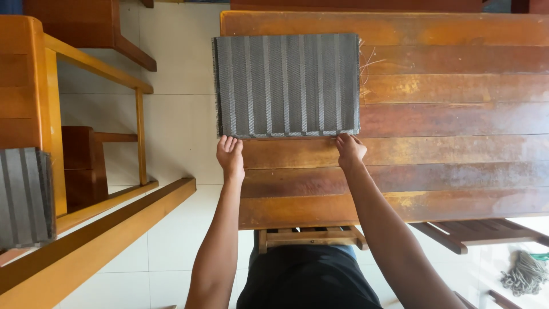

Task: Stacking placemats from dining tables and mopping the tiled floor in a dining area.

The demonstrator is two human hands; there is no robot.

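A folded grey cloth (287,84) with lighter stripes lies flat on the wooden plank table (446,143), at its left end. My left hand (230,154) touches the cloth's near left corner, fingers together and flat. My right hand (349,150) pinches the near right corner with its fingertips. Loose threads stick out of the cloth's right edge.
A second grey striped cloth (26,194) lies on a wooden bench (34,86) at the left. A wooden rail (97,240) runs across the tiled floor (177,103). A stool (309,236) stands under the table's near edge. A grey rope bundle (525,273) sits at the lower right.
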